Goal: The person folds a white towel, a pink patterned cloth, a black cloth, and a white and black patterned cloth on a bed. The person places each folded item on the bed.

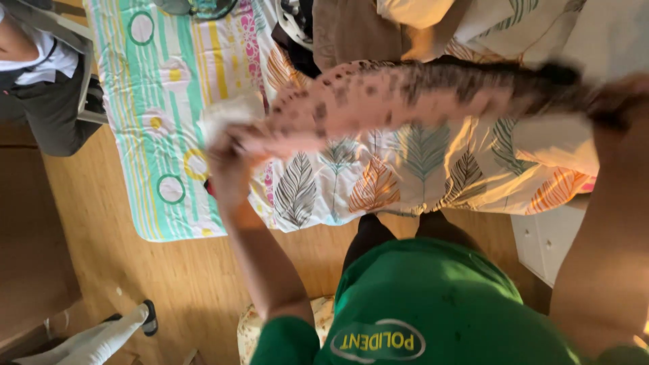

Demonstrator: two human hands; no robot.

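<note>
Both hands, left hand [233, 145] and right hand [618, 101], are gripping the ends of a soft, light pink spotted garment [405, 94], stretching it above the leaf-print bed [405, 176], where pinching its edges seems best.

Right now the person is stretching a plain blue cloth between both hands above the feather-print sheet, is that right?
Not quite. In the head view the cloth is pink with dark spots, not plain blue. The rest holds: the left hand and right hand grip its two ends, stretched above the feather-print sheet.
</note>
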